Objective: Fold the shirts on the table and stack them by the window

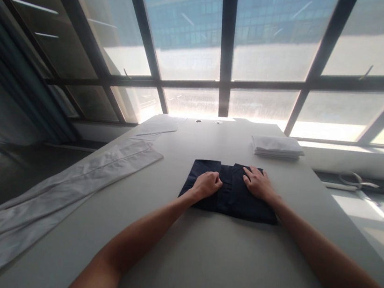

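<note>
Two hands: both lie on one folded dark navy garment (231, 191) at the middle of the pale grey worktop (205, 259).
Left hand (208, 184): curled into a loose fist, knuckles up, resting on the left half of the garment; whether cloth is pinched inside the fist cannot be told.
Right hand (257, 182): spread flat, palm down, fingers pointing left toward the middle of the garment, pressing on its right half and gripping nothing.
Dark garment: one, folded into a rough rectangle, with a vertical fold or placket line running down its middle between the two hands; the kind of garment is hard to make out.
White folded stack (276, 146): one neat pile of white cloth lying beyond the garment to the right, near the far edge of the worktop, well apart from the hands; the number of pieces in it cannot be counted.
White trousers-like cloth (65, 193): one long pale piece laid flat along the left edge of the worktop, its near end cut off by the bottom left corner of the view.
Flat white pieces (158, 128): at least one more thin white sheet or cloth at the far left corner, washed out by glare.
Round holes (198, 121): two small ones at the far edge of the worktop.
Windows (225, 49): a wall of dark-framed panes behind the worktop, bright with daylight.
Window ledge (350, 180): a pale looped object lies on it at the right, too blurred to name.
</note>
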Demonstrator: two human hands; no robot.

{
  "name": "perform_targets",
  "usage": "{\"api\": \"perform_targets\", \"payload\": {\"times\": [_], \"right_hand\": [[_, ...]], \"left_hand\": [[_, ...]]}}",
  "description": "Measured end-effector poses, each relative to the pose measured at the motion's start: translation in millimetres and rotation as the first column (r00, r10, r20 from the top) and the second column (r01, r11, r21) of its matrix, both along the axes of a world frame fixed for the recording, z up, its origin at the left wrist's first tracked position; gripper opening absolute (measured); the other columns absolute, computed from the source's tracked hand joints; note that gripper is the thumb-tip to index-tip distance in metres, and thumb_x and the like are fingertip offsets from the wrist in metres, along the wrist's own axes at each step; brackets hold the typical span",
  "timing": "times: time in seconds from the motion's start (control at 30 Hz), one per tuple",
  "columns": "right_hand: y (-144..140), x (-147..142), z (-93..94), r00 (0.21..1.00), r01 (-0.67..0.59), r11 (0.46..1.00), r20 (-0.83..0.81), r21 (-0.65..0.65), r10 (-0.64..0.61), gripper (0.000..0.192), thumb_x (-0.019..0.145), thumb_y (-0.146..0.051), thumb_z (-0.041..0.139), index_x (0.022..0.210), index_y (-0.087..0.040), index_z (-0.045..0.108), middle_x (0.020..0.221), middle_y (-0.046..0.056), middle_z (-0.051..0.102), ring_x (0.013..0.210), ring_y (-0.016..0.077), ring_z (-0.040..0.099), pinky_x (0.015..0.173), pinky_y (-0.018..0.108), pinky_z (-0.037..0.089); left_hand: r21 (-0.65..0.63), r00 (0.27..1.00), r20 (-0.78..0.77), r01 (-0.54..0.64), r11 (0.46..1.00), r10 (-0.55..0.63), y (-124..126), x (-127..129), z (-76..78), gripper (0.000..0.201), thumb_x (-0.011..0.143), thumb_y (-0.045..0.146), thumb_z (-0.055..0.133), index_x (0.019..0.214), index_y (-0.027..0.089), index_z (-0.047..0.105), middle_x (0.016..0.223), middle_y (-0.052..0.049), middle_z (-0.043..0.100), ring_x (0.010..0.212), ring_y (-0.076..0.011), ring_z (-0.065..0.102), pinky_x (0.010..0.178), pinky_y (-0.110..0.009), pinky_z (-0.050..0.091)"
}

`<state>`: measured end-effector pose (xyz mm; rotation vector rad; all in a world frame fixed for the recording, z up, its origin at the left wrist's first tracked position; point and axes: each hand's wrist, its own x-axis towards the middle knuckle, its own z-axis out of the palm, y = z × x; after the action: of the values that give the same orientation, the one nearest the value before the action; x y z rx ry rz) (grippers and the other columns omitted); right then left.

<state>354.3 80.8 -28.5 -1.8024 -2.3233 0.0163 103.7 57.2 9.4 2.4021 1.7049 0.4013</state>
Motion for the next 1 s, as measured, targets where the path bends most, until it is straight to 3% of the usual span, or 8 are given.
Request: {"api": "perform_targets", "payload": {"times": [0.17, 0.27, 0.37, 0.47, 0.57, 0.7, 0.83, 1.0], "right_hand": [[0.0, 0.6, 0.7, 1.000, 0.003, 1.000, 0.002, -0.001, -0.003, 0.057, 0.106, -0.039, 0.029, 0.155, -0.015, 0.046, 0.162, 0.019, 0.040, 0.151, 0.0313, 0.033, 0.121, 0.058, 0.025], [-0.8, 1.0, 1.3, 1.000, -0.002, 1.000, -0.006, 0.008, 0.002, 0.057, 0.106, -0.039, 0.029, 0.155, -0.015, 0.047, 0.162, 0.019, 0.040, 0.151, 0.0317, 0.033, 0.121, 0.058, 0.024], [-0.9, 1.4, 1.0, 1.000, -0.009, 1.000, -0.005, 0.007, 0.009, 0.057, 0.106, -0.039, 0.029, 0.155, -0.015, 0.047, 0.162, 0.020, 0.040, 0.151, 0.0326, 0.034, 0.121, 0.059, 0.024], [-0.6, 1.8, 0.5, 1.000, -0.011, 1.000, 0.001, 0.007, 0.011, 0.057, 0.106, -0.039, 0.028, 0.155, -0.015, 0.047, 0.162, 0.020, 0.040, 0.151, 0.0322, 0.034, 0.121, 0.059, 0.024], [-0.7, 1.5, 0.9, 1.000, -0.006, 1.000, 0.002, 0.009, 0.006, 0.057, 0.106, -0.040, 0.027, 0.155, -0.017, 0.047, 0.161, 0.019, 0.041, 0.151, 0.0311, 0.034, 0.121, 0.058, 0.025], [-1.9, -0.6, 2.0, 1.000, -0.005, 1.000, -0.004, 0.010, 0.005, 0.057, 0.106, -0.040, 0.028, 0.154, -0.016, 0.047, 0.161, 0.019, 0.041, 0.150, 0.0312, 0.035, 0.121, 0.058, 0.025], [-2.2, -1.0, 2.4, 1.000, -0.019, 1.000, -0.012, -0.010, 0.018, 0.058, 0.106, -0.042, 0.030, 0.155, -0.016, 0.046, 0.162, 0.020, 0.039, 0.152, 0.0320, 0.033, 0.121, 0.059, 0.024], [-2.9, 1.8, 7.9, 0.996, -0.087, 0.996, 0.001, -0.030, 0.087, 0.061, 0.105, -0.049, 0.034, 0.157, -0.018, 0.044, 0.163, 0.018, 0.038, 0.153, 0.0315, 0.030, 0.124, 0.053, 0.020]], "left_hand": [[0.015, 0.997, 0.014, 0.072, 0.997, -0.073, -3.3, 5.4, -2.5, 0.024, 0.097, 0.034, 0.052, 0.090, 0.021, 0.070, 0.094, -0.010, 0.075, 0.089, -0.0252, 0.069, 0.078, -0.033, 0.048], [0.008, 0.993, -0.015, 0.118, 0.993, -0.118, -2.6, 4.5, -1.2, 0.039, 0.103, 0.047, 0.044, 0.094, 0.021, 0.071, 0.099, -0.013, 0.074, 0.097, -0.0279, 0.069, 0.087, -0.036, 0.048], [0.065, 0.995, -0.038, 0.095, 0.993, -0.093, 5.4, -7.1, -1.0, 0.044, 0.107, 0.046, 0.036, 0.108, 0.019, 0.071, 0.115, -0.015, 0.072, 0.113, -0.0298, 0.065, 0.101, -0.040, 0.045], [0.092, 0.997, -0.062, 0.050, 0.994, -0.044, 17.7, -25.8, -8.5, 0.043, 0.106, 0.043, 0.040, 0.135, 0.019, 0.062, 0.147, -0.015, 0.057, 0.140, -0.0317, 0.048, 0.117, -0.045, 0.033], [0.001, 0.996, -0.089, 0.029, 1.000, -0.029, 28.1, -40.9, -19.3, 0.053, 0.105, 0.049, 0.040, 0.151, 0.025, 0.049, 0.166, -0.010, 0.036, 0.155, -0.0316, 0.026, 0.125, -0.051, 0.019], [-0.081, 0.994, -0.094, 0.045, 0.996, -0.052, 35.3, -45.1, -22.9, 0.061, 0.105, 0.057, 0.033, 0.156, 0.027, 0.043, 0.169, -0.009, 0.028, 0.157, -0.0341, 0.020, 0.125, -0.056, 0.015], [-0.079, 0.993, -0.113, 0.031, 0.996, -0.040, 36.5, -40.2, -19.8, 0.068, 0.103, 0.060, 0.032, 0.160, 0.023, 0.039, 0.170, -0.011, 0.025, 0.157, -0.0377, 0.017, 0.125, -0.059, 0.013], [-0.073, 0.994, -0.103, 0.021, 0.997, -0.028, 30.2, -39.2, -23.0, 0.068, 0.101, 0.064, 0.036, 0.160, 0.031, 0.038, 0.171, -0.007, 0.023, 0.157, -0.0379, 0.014, 0.124, -0.061, 0.010]]}}
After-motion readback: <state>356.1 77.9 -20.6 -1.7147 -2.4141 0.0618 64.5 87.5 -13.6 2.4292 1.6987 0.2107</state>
